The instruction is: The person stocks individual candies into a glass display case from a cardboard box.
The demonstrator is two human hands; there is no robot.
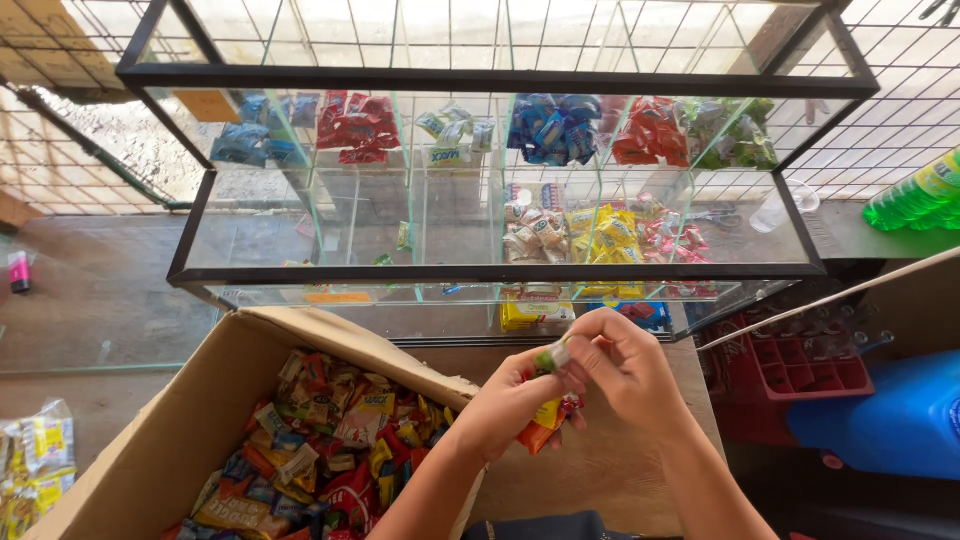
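Closest to me, the cardboard box sits at the lower left, flaps open, heaped with mixed snack and candy packets in orange, yellow, red and blue. Its near end is cut off by the bottom edge.

Just right of the box, both hands meet above the wooden counter, near its front edge. My left hand is closed around a bunch of small packets: I see an orange-red wrapper sticking out below the palm, with yellow and a bit of red beside it. How many packets are in that fist I cannot tell, the fingers cover most of them. My right hand is curled too, thumb and fingertips pinching a small green-and-white sweet at the top of the bunch. Its shape is hard to make out, only a sliver shows between the fingers.

Right of the counter I see a red crate and a blue plastic container, cut off by the frame.

Further out stands the glass display case with its black frame, split into compartments. The near right compartments hold white, yellow and red sweets; the near left ones look almost bare. The far row holds blue, red, white and green packs, blurred through the glass. Green bottles poke in at the right edge.
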